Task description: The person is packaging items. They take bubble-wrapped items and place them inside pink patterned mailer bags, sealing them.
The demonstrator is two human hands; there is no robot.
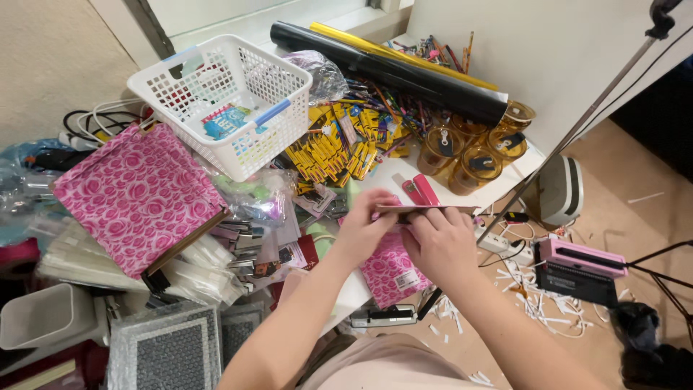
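Both hands on a flat pink-patterned piece, held edge-on at mid-scene above the bench.

Left hand (pixel 364 230) and right hand (pixel 440 242) side by side; fingers (pixel 422 220) clamped along the near edge of the flat pink piece (pixel 426 209). Just beneath, a pink rose-print packet (pixel 390 273). Far left, white basket (pixel 224 101); left, pink rose-print box (pixel 137 195). Far right, amber cups (pixel 473 148). Black roll (pixel 390 72) at the far edge.
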